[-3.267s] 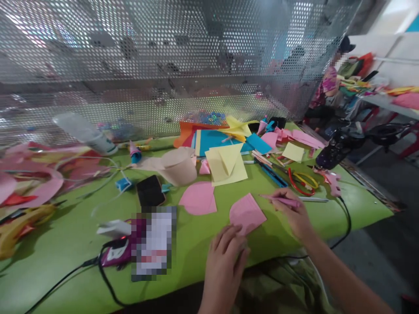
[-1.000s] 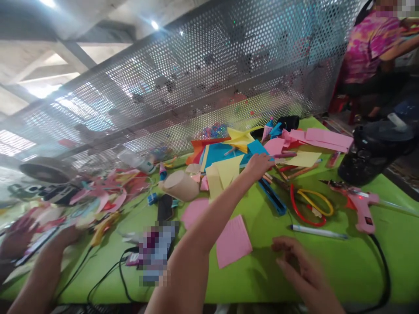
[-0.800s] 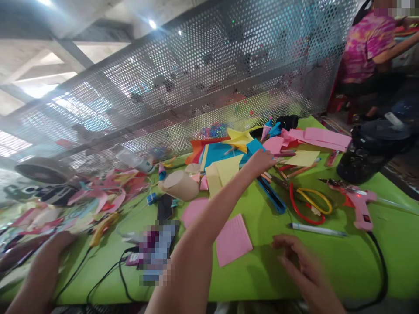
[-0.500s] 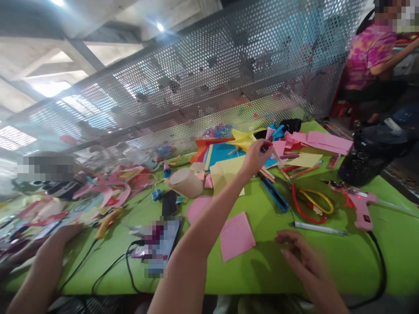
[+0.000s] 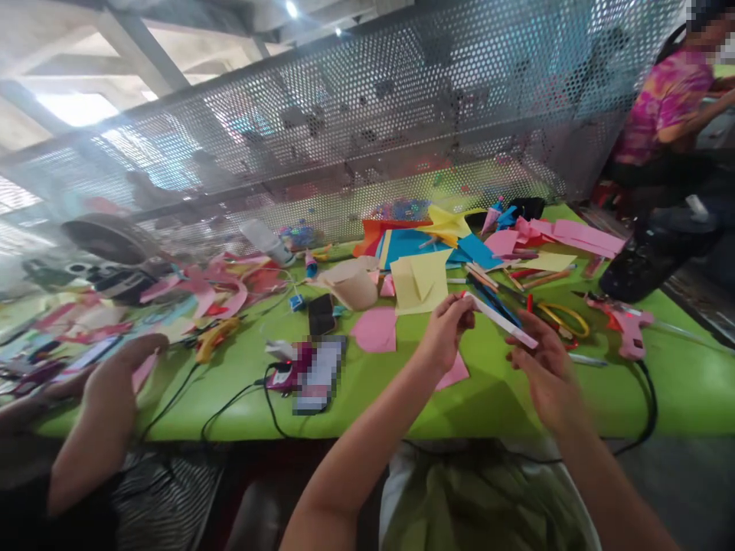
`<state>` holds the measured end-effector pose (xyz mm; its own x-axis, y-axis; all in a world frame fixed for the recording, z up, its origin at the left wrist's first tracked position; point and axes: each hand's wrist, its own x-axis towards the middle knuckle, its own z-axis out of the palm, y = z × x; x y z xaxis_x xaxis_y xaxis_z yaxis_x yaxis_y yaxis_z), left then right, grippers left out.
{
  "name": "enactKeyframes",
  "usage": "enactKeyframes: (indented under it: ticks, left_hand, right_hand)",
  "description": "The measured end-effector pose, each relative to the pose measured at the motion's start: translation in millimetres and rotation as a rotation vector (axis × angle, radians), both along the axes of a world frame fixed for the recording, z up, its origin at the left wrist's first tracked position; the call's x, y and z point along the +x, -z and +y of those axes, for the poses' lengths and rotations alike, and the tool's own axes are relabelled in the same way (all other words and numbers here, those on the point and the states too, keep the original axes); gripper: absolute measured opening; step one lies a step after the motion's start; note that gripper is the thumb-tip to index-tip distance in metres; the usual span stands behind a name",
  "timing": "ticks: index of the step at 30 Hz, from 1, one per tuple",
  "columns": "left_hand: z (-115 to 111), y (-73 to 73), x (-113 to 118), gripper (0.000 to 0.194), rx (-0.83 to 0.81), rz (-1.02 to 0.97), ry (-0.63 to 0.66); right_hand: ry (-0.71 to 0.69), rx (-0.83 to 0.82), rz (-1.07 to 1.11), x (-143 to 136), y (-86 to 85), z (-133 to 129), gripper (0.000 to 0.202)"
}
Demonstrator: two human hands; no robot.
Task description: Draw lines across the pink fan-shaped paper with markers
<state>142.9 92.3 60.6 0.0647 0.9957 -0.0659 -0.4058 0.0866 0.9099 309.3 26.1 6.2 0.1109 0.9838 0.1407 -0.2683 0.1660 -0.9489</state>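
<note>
My left hand (image 5: 451, 330) pinches one end of a narrow whitish-pink strip (image 5: 501, 321). At the strip's other end is my right hand (image 5: 543, 367), its fingers curled round that end. Below the strip, a pink paper square (image 5: 456, 373) lies partly hidden by my left hand. Behind my hands are a pale yellow sheet (image 5: 420, 283) and, partly covered by the strip, a blue cutter. A rounded pink paper piece (image 5: 374, 330) rests to the left on the green table (image 5: 379, 405).
To the right are a pink glue gun (image 5: 630, 329), yellow-and-red-handled scissors (image 5: 566, 317) and a dark tumbler (image 5: 646, 256). A phone (image 5: 320, 375), a cup-like beige container (image 5: 351, 283) and another person's arm (image 5: 109, 390) are on the left. A perforated metal screen (image 5: 344, 145) stands behind.
My left hand has come back toward me from the pile with the strip. My right hand has risen from near the table to the strip's other end. The view has shifted.
</note>
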Motion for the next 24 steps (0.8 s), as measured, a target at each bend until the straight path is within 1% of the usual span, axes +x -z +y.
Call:
enactKeyframes:
  ticks: [2,4,5,7,8,9,11,12,14,16,19,20,22,24]
  left_hand:
    - [-25.6,12.0,2.1,0.034,-0.075,-0.025,0.0]
    - [-47.4,19.1,-1.0,0.032,-0.105,-0.012,0.021]
    - [-56.2,19.8,-5.2,0.032,-0.092,0.019,0.025]
    - [-69.5,15.8,-17.7,0.036,0.017,0.151,0.015]
    - [-74.6,11.8,-25.0,0.041,0.099,0.24,0.013]
    - [-79.0,7.4,-32.2,0.047,0.188,0.33,0.017]
    - [-87.1,0.4,-43.5,0.048,0.329,0.467,0.049]
    - [-91.3,-1.0,-47.2,0.044,0.364,0.501,0.067]
    - [-100.6,1.8,-50.4,0.036,0.35,0.494,0.077]
    - [-111.1,11.0,-50.1,0.035,0.241,0.373,0.031]
    - [-127.5,28.8,-48.8,0.042,0.038,0.085,-0.083]
    - [-132.8,34.1,-49.0,0.045,-0.019,-0.004,-0.099]
    - [-142.2,42.5,-50.8,0.051,-0.104,-0.121,-0.057]
    - [-149.9,47.4,-54.9,0.058,-0.138,-0.151,0.034]
  right_hand:
    - [-0.017,0.026,-0.018,-12.4,-9.0,1.9,0.05]
    - [0.011,0.078,-0.076,-19.2,-15.7,1.9,0.035]
    - [0.032,0.113,-0.127,-19.7,-18.4,1.0,0.031]
    - [0.038,0.166,-0.251,-15.9,-23.4,-3.0,0.028]
    - [-0.001,0.167,-0.32,-12.8,-25.7,-6.1,0.027]
    - [-0.07,0.146,-0.387,-9.7,-27.9,-10.0,0.026]
    - [-0.235,0.086,-0.536,-5.8,-31.7,-19.3,0.027]
    - [-0.295,0.067,-0.609,-5.7,-33.1,-24.6,0.028]
    - [-0.354,0.051,-0.702,-8.8,-34.1,-36.0,0.028]
    - [-0.361,0.022,-0.668,-14.8,-31.8,-47.8,0.03]
    - [-0.315,-0.05,-0.442,-25.3,-22.3,-63.2,0.048]
    - [-0.287,-0.071,-0.351,-28.8,-18.0,-66.9,0.049]
    - [-0.251,-0.1,-0.187,-35.4,-9.6,-71.3,0.041]
    - [-0.253,-0.121,-0.08,-41.6,-3.5,-72.3,0.031]
